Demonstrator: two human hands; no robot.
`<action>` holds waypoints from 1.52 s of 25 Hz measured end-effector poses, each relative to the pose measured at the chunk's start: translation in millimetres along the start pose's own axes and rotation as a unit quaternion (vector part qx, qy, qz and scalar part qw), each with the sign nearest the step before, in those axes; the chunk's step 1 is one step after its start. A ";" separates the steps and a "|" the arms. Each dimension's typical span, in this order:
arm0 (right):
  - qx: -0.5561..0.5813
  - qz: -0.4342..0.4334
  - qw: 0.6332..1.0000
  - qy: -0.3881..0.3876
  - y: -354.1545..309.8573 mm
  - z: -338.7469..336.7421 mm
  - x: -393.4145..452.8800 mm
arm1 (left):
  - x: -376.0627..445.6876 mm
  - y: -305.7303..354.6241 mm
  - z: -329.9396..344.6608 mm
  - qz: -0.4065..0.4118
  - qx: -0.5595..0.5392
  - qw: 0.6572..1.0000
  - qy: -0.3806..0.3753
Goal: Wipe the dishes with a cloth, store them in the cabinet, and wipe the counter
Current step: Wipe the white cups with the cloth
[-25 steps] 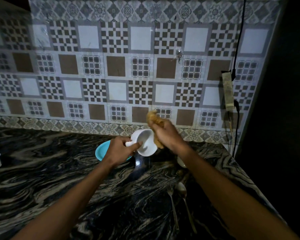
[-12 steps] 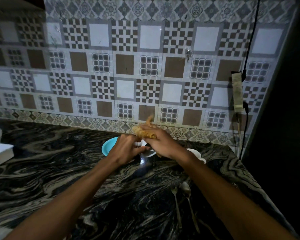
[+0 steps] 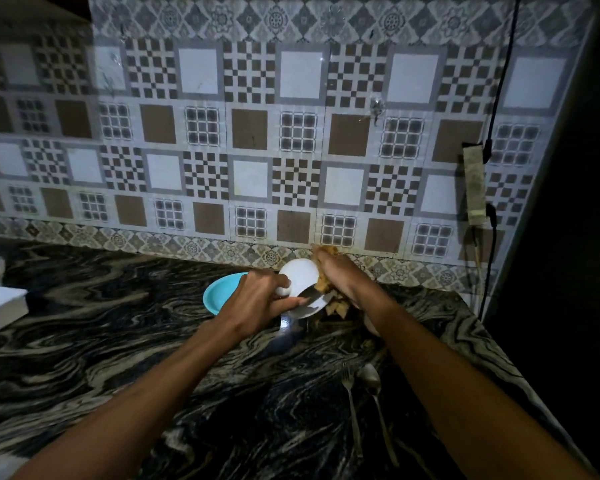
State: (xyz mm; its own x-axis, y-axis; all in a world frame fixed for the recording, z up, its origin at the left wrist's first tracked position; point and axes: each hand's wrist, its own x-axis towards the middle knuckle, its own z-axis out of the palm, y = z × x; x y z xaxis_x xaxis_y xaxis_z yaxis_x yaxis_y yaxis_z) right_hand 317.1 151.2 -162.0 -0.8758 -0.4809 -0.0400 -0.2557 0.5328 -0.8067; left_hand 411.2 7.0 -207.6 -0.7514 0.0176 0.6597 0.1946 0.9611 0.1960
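1. Table point(image 3: 118, 341), dark and marbled, carries everything before you.
2. Your left hand point(image 3: 257, 303) grips the white cup point(image 3: 300, 277) by its handle, held above the table at 12 o'clock.
3. Your right hand point(image 3: 340, 275) clutches the yellow cloth point(image 3: 324, 284) against the cup's side.
4. A blue plate point(image 3: 217, 292) lies at 11 o'clock behind your left hand.
5. A fork point(image 3: 352, 407) and spoon point(image 3: 373, 386) lie side by side at 4 o'clock.

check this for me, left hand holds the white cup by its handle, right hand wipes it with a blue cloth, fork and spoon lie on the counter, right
Not quite. In the head view the cloth is yellowish-brown, not blue; the blue thing is the plate behind. The rest holds: left hand, white cup, right hand, fork, spoon, counter.
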 end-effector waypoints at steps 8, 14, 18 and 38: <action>-0.085 -0.280 0.956 0.030 11.0 2.7 -13.4 | 14.3 -6.3 5.4 -0.042 -0.060 0.997 0.022; 0.231 -0.139 0.962 0.047 21.1 -9.7 -2.9 | 11.7 10.2 6.5 -0.171 -0.251 0.949 0.085; 0.365 -0.056 0.928 0.048 25.6 8.2 3.5 | 22.5 7.5 6.2 -0.208 -0.344 0.908 0.118; 0.100 -0.254 0.941 0.199 -0.4 -12.4 -9.4 | 49.8 49.4 7.6 -0.159 -0.221 0.953 0.136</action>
State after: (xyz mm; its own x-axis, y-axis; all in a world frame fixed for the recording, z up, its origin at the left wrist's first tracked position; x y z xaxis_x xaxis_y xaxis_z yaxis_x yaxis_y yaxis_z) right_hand 320.3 164.1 -154.0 -0.7551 -0.3174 0.5737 -0.6362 0.1432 -0.7581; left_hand 378.6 57.5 -170.7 -0.6373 -0.3850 0.6676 0.2761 0.6947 0.6642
